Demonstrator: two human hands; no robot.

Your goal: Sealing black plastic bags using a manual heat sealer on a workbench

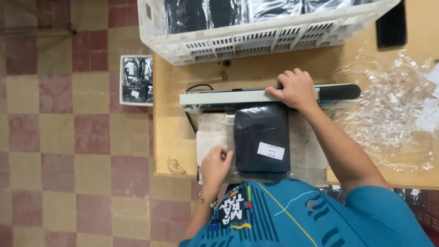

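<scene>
A dark folded garment in a clear plastic bag (261, 137), with a white label on it, lies on the base of a heat sealer (210, 137) on the wooden table (171, 132). My right hand (295, 88) presses down on the sealer's long pale arm (224, 96), which ends in a black handle (339, 92). My left hand (216, 163) rests on the near left corner of the bagged garment, fingers curled on its edge.
A white slatted crate (256, 39) of bagged dark garments stands at the table's far edge. Loose clear plastic bags (388, 100) pile up at the right. A small white box (135, 80) of dark packs sits on the checked tile floor at the left. A black flat object (391, 24) lies at the far right.
</scene>
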